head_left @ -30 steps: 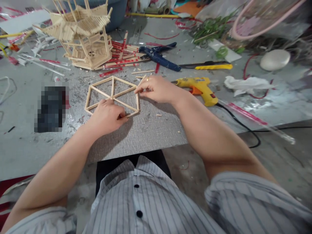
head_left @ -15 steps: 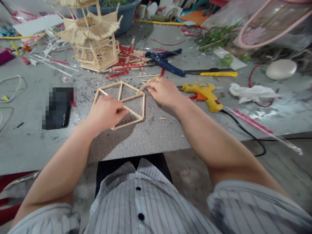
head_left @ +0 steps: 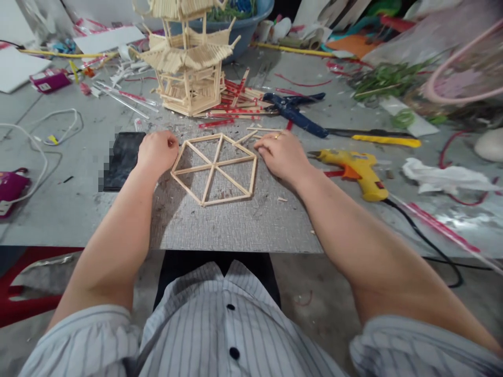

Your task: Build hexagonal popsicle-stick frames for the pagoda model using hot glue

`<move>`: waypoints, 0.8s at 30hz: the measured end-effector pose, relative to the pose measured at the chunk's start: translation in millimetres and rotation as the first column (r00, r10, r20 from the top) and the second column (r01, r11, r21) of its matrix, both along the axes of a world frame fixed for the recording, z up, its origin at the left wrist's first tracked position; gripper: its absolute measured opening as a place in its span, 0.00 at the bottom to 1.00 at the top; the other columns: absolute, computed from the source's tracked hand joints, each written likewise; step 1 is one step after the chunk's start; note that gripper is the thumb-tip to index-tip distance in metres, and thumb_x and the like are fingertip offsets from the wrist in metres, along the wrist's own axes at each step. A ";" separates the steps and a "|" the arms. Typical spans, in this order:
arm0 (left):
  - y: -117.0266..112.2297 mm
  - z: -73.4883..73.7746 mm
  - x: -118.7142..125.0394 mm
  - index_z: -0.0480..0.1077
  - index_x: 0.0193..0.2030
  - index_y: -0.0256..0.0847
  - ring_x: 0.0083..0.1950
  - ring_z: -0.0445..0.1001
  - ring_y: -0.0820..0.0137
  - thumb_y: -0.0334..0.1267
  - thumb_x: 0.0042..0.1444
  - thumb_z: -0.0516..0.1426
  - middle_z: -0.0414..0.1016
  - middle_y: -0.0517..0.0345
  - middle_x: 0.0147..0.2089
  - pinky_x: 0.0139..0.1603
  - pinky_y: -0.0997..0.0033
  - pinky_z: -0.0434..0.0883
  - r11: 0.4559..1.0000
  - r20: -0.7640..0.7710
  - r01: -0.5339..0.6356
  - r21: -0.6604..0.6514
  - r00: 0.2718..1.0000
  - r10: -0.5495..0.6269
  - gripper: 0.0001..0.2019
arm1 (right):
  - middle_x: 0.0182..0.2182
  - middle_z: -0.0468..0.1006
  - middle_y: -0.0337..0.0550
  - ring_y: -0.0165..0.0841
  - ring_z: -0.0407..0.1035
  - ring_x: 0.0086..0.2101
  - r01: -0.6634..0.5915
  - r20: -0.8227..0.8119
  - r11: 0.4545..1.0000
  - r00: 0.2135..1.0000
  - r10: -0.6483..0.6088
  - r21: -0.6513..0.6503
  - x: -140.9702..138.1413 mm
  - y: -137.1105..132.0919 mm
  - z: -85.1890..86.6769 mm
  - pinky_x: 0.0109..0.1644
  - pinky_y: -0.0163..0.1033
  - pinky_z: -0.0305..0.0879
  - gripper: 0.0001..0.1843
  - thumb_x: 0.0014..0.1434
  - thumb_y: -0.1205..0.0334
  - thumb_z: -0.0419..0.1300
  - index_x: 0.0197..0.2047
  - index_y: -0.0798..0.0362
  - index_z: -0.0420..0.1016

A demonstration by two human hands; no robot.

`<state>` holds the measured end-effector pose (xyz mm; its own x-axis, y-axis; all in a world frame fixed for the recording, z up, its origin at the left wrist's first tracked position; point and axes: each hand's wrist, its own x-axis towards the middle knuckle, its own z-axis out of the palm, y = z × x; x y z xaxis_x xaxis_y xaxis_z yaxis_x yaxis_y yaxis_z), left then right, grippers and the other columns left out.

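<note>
Grey, textured desk [head_left: 236, 230] runs beneath both hands. Bare forearms come in over its near edge, the left forearm [head_left: 118, 230] slanting inward and the right forearm [head_left: 353, 235] angled back towards the middle, with both wrists low. Far beyond the hands, a blue plastic basin [head_left: 247, 32] contains green plant material [head_left: 222, 14]. Well off past the right hand stands a pink-rimmed clear plastic container [head_left: 461, 78], cut off at the edge of view; its contents are hard to tell. In front of the basin, ahead of the left hand, rises a tiered pagoda model [head_left: 192, 55] of pale sticks.

Between the hands, flat on the desk, lies a hexagonal stick frame [head_left: 214, 165] with six spokes. To the right hand's right rests a yellow glue gun [head_left: 363, 167]. The right hand [head_left: 283, 154] is half open, palm down, fingertips just beside the frame's right corner. The left hand [head_left: 157, 152] is loosely curled beside its upper left side, a black phone [head_left: 124, 162] at its outer side. Whether either hand grips anything cannot be told. One thin stick [head_left: 247, 137] reaches from the frame towards the right fingertips, and a ring [head_left: 277, 135] circles one right finger.
</note>
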<state>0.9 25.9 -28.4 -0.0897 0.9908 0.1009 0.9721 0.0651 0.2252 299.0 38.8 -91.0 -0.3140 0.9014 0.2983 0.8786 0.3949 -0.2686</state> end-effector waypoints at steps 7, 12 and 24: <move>1.6 -3.1 0.2 0.78 0.50 0.42 0.51 0.76 0.59 0.36 0.58 0.52 0.80 0.48 0.49 0.56 0.60 0.70 0.999 0.066 0.011 -0.044 0.998 -0.009 0.17 | 0.40 0.82 0.51 0.47 0.73 0.44 -0.072 -0.111 0.997 0.991 0.074 0.026 -7.2 -8.9 3.4 0.54 0.54 0.64 0.15 0.64 0.56 0.54 0.40 0.51 0.81; 6.9 -12.9 7.5 0.72 0.60 0.47 0.64 0.65 0.48 0.45 0.59 0.54 0.72 0.45 0.62 0.63 0.45 0.63 0.988 0.004 0.153 0.022 0.988 -0.153 0.23 | 0.40 0.82 0.51 0.48 0.73 0.44 -0.136 -0.087 0.991 0.987 0.134 -0.012 -14.1 -15.3 7.9 0.52 0.55 0.65 0.12 0.59 0.55 0.60 0.41 0.50 0.81; 2.7 -14.9 19.7 0.75 0.54 0.44 0.64 0.63 0.47 0.41 0.58 0.53 0.76 0.48 0.58 0.62 0.43 0.57 0.941 -0.085 0.338 0.031 0.939 -0.334 0.19 | 0.38 0.82 0.48 0.45 0.73 0.42 -0.273 -0.110 0.954 0.959 0.260 -0.125 -26.0 -34.2 22.8 0.49 0.52 0.65 0.08 0.57 0.55 0.64 0.38 0.49 0.79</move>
<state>20.6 28.6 -43.4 0.2578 0.9561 0.1392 0.9501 -0.2770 0.1435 273.0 4.6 -68.2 -0.5259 0.8227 0.2161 0.7155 0.5652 -0.4106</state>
